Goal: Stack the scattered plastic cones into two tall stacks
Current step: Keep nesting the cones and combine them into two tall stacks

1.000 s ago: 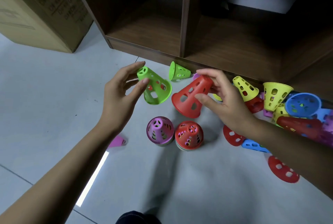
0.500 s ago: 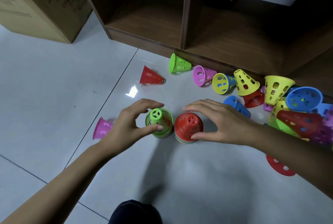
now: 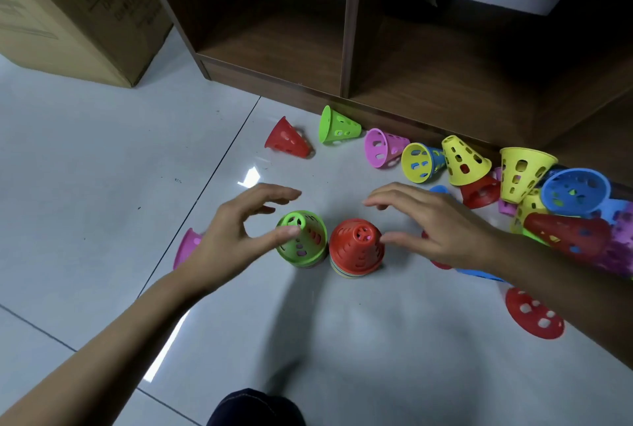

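Note:
Two upright stacks of perforated plastic cones stand side by side on the floor: one topped by a green cone (image 3: 303, 238), one topped by a red cone (image 3: 356, 244). My left hand (image 3: 236, 233) hovers over the green stack's left side, fingers spread, thumb tip at the cone's top. To the right of the red stack my right hand (image 3: 435, 223) is held with fingers extended and holds nothing. Loose cones lie scattered: a red (image 3: 287, 138), a green (image 3: 337, 127), a pink (image 3: 383, 148), a yellow-in-blue (image 3: 422, 162), and a pink cone (image 3: 186, 247) behind my left wrist.
A heap of yellow, blue, red and purple cones (image 3: 561, 199) lies at the right under my right forearm. A red cone (image 3: 534, 314) lies near the right edge. A wooden shelf unit (image 3: 346, 48) stands at the back, a cardboard box (image 3: 68, 14) at the far left.
Both hands brought a green and a red cone down onto the two stacks, then let go. Fingers now spread and lift off the stack tops.

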